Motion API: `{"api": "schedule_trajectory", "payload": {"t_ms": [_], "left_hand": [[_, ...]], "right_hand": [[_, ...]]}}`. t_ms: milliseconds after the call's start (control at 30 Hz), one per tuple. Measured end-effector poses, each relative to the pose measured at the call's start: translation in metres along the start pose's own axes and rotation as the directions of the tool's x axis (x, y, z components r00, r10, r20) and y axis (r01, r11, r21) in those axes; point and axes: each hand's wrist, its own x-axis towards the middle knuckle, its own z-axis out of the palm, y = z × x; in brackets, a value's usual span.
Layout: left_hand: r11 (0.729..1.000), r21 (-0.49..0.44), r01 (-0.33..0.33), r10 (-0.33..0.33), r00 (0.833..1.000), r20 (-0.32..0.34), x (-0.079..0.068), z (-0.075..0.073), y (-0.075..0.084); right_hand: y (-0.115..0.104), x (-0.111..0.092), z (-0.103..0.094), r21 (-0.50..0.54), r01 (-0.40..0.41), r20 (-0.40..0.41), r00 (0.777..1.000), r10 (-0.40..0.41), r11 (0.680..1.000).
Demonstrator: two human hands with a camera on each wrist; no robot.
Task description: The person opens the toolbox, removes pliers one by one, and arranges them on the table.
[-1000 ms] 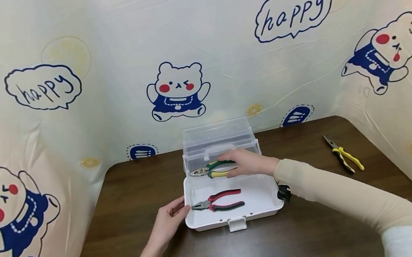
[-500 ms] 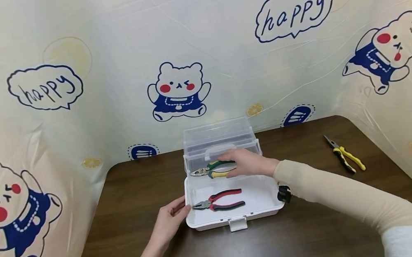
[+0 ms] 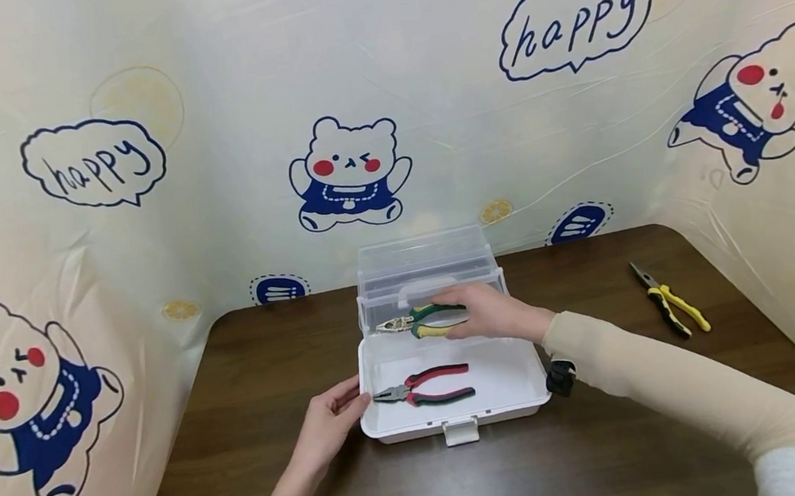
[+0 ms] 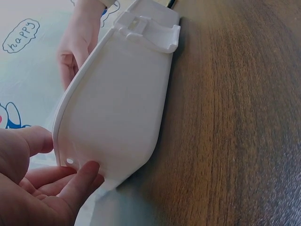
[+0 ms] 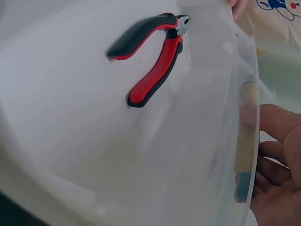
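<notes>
My left hand [image 3: 328, 422] grips the left end of a white toolbox [image 3: 387, 434]; in the left wrist view its thumb and fingers are on either side of the box's rim. Combination pliers with red and black handles [image 3: 444, 396] lie in the base, nose to the left. Over the clear tray [image 3: 368, 311] behind the base, my right hand [image 3: 486, 311] holds pliers with green and yellow handles [image 3: 434, 330], their nose also to the left. The right wrist view shows their handle [image 5: 246, 132] blurred through the translucent wall, with the fingers just behind it.
The clear lid [image 3: 419, 250] stands raised behind the tray. Needle-nose pliers with yellow and black handles [image 3: 669, 306] lie at the right of the dark wooden table [image 3: 250, 358]. A white latch [image 3: 461, 432] hangs at the box's front. Printed curtain [image 3: 232, 176] surrounds the table.
My right hand, with the green and yellow pliers, has shifted slightly right and back over the tray. The left hand stays on the box's end. The head view has turned slightly.
</notes>
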Motion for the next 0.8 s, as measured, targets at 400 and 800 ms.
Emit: {"api": "schedule_trajectory", "payload": {"t_ms": [400,800], "left_hand": [[1.0,-0.021,-0.003,0.003,1.0,0.006,0.001,-0.001,-0.002],[1.0,0.013,0.029,-0.029,1.0,0.009,0.001,-0.002,0.0]], "right_hand": [[-0.002,-0.018,-0.013,0.053,-0.033,-0.094,0.995,0.038,0.998],[0.007,-0.052,-0.026,0.04,-0.057,-0.185,0.981,0.063,0.998]]}}
